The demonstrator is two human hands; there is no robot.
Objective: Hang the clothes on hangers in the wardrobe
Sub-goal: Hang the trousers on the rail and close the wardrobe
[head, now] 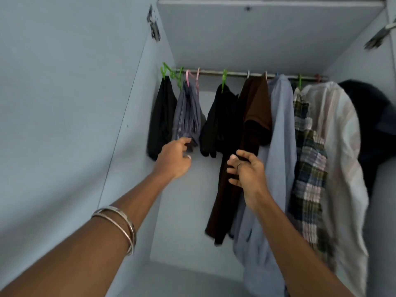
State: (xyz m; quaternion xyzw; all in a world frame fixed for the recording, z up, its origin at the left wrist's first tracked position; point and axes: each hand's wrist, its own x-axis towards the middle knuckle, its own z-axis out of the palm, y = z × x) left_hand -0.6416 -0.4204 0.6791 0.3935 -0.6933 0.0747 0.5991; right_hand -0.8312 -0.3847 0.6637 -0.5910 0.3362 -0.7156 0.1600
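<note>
A metal rail (235, 73) runs across the wardrobe with several garments on coloured plastic hangers. From the left hang a black garment (161, 116), a grey garment (188, 114) on a pink hanger (192, 79), another black garment (220, 125), a brown shirt (256, 108), a light blue shirt (280, 133), a plaid shirt (308, 168) and a pale striped shirt (340, 146). My left hand (174, 159) reaches up, its fingertips touching the grey garment's lower hem. My right hand (246, 170) hovers in front of the brown shirt with fingers loosely curled.
The wardrobe's pale side walls (132, 125) close in on both sides, with a shelf panel (257, 28) above the rail. A dark garment (372, 116) bulges at the far right. A spare green hanger (169, 71) hangs at the rail's left end.
</note>
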